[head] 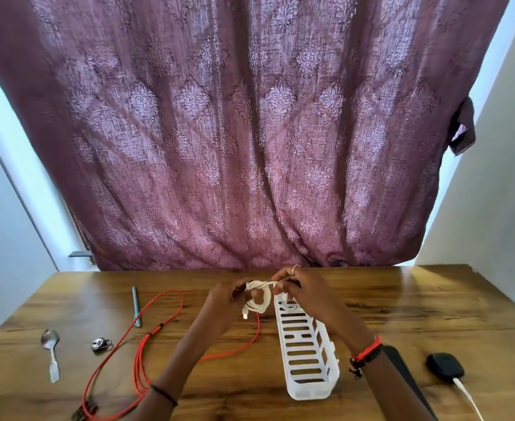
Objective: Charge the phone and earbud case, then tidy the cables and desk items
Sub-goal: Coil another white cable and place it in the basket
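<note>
Above the wooden desk [402, 305], the left hand [224, 299] and right hand [297, 287] pinch a loosely coiled white cable [262, 302].

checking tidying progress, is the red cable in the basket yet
No, the red cable lies spread on the table, left of the white basket.

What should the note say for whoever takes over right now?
Hands: the left hand and right hand both grip the coiled white cable, above the table by the far end of the white basket.
Done: the earbud case, at the right, has a white lead running into it.
Unclear: the dark phone is half hidden by the right forearm; no lead to it shows.
Left: finish the coil and probably put it in the basket; wind the loose red cable; tidy the pen, spoon and small metal piece.
</note>
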